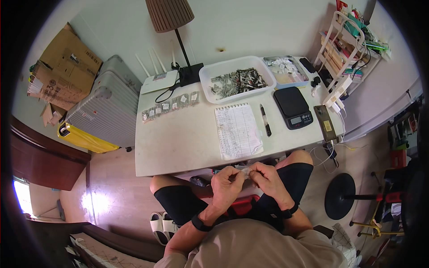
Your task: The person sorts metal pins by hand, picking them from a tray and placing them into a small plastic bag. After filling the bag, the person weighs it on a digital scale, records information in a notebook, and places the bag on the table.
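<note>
Over my lap, just off the table's front edge, my left hand [227, 184] and my right hand [267, 179] come together with fingers pinched. Between the fingertips is a small whitish piece [246, 171], thin and partly hidden by the fingers; I cannot tell whether it is paper or plastic. Beyond the hands lies a spiral notebook [237, 131] with handwriting on its page. A pen [265, 120] rests to its right. Several small clear packets [166, 106] with white labels form a row at the table's back left.
On the table [178, 147] stand a white bin [205, 91] of small metal parts, a tray of white slips [286, 68], a black digital scale [292, 105], a phone [325, 123], a router [159, 81] and a lamp [178, 40]. Cables hang off the right edge.
</note>
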Tool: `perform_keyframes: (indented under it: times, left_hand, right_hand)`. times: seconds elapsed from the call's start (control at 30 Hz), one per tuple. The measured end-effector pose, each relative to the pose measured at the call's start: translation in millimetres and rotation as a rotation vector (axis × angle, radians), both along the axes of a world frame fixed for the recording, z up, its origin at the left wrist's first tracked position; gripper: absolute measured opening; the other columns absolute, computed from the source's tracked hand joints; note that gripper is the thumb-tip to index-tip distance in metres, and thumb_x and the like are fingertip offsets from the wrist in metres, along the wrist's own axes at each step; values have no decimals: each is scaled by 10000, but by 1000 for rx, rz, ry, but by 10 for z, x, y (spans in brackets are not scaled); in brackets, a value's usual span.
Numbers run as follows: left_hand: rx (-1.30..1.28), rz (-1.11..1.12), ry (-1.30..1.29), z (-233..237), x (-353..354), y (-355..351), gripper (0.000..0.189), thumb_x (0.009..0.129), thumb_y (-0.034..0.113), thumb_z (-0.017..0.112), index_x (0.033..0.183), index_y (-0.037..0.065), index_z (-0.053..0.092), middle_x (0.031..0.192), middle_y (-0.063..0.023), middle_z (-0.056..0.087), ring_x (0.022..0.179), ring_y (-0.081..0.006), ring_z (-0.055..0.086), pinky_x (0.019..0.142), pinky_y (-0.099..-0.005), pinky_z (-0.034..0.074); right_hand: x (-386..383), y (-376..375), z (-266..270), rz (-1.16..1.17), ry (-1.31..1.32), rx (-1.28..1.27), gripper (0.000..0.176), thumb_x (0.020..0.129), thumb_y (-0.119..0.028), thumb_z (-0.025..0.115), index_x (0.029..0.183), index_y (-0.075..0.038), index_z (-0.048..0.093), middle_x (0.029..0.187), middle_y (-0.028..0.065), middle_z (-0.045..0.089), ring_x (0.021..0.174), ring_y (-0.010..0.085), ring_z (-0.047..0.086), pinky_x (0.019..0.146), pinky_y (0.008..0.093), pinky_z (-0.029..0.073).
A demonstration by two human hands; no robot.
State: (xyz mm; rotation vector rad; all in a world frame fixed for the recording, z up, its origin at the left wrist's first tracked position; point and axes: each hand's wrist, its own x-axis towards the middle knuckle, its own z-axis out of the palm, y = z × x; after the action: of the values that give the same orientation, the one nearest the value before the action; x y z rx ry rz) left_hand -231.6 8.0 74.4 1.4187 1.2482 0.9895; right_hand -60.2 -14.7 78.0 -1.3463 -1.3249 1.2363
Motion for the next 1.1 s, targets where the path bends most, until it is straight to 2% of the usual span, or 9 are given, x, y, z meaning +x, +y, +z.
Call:
perform_keyframes:
  times: [0.13,0.23,0.4,0.57,0.63,0.7,0.97,1.07,1.1]
  left_hand:
    - [291,12,247,88,27,-7,83,798,109,721,779,49,666,735,-107,675,600,-234,660,572,-336,506]
    - [300,-12,227,44,41,-30,73,816,81,726,794,24,687,656,-100,663,581,-149,641,566,-288,497]
    - [151,-30,142,20,51,-69,81,819,80,721,782,16,689,663,-99,670,584,-147,644,571,-284,499]
    - [76,0,175,-20,19,-48,73,811,89,722,785,24,701,695,-101,691,602,-156,662,575,-285,505]
    - [277,7,255,-32,22,-40,117,769,141,741,758,65,653,725,-104,668,623,-277,668,552,-372,505]
    - [329,-4,273,-23,23,-36,116,768,137,738,756,66,646,719,-104,662,620,-288,660,550,-382,502]
    - [331,-57,321,37,26,-71,109,763,106,741,725,59,651,695,-109,656,600,-278,647,551,-354,494]
    - [399,-78,302,75,0,-80,104,747,98,742,742,59,645,692,-102,649,576,-276,632,516,-355,477]
    - [454,-110,317,75,-36,-85,139,726,96,744,832,63,661,785,-113,659,670,-286,642,580,-372,495]
  right_hand:
    - [-18,-11,-53,28,162,-76,153,965,-161,618,935,-11,626,723,-13,605,614,57,552,549,220,429]
    - [21,-9,-148,92,241,-128,163,982,-198,625,971,-35,626,738,-17,597,634,52,548,565,216,431]
    - [52,-6,-281,122,372,-208,122,983,-174,621,935,-63,607,726,-37,576,629,32,535,547,197,413]
    - [-42,-39,-210,47,106,-117,119,972,-132,593,955,-17,617,741,-5,627,648,74,584,571,236,449]
    - [-50,-32,-151,59,-73,-5,116,966,-117,589,954,-6,620,741,2,631,648,81,586,579,242,457]
    - [-64,-28,-147,72,-251,106,114,961,-103,586,954,5,622,741,9,635,648,87,588,588,249,465]
    - [-76,0,-185,33,364,-127,161,1003,-134,589,1072,-15,671,760,-25,615,611,40,517,541,198,409]
    - [-87,-10,-123,24,294,-170,165,999,-114,577,1087,-14,676,774,-23,619,615,39,525,540,189,408]
    - [-83,-9,-120,24,293,-170,165,999,-114,577,1087,-14,676,774,-23,619,615,39,525,540,189,408]
